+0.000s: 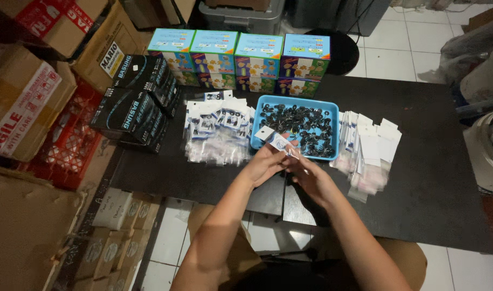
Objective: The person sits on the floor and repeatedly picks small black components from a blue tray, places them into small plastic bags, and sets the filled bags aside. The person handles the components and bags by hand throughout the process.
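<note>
Together, both hands (289, 164) pinching a crinkly clear plastic packet (283, 144), beside blue rectangular tray (335, 129)

Stockroom: stacked cartons (20, 97) around a packing table (429, 178).

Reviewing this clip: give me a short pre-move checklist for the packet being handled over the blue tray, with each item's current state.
1. Both hands on the small packet: ok; left hand and right hand meet at it.
2. Packet sealed: cannot tell, too small and blurred.
3. Blue tray stocked with small black parts: ok.
4. Empty bags and white cards within reach on the right: ok, the stack lies beside the tray.
5. Filled packets gathered on the left: ok, though loosely heaped.
6. Black table has bare room near the hands: ok.
</note>
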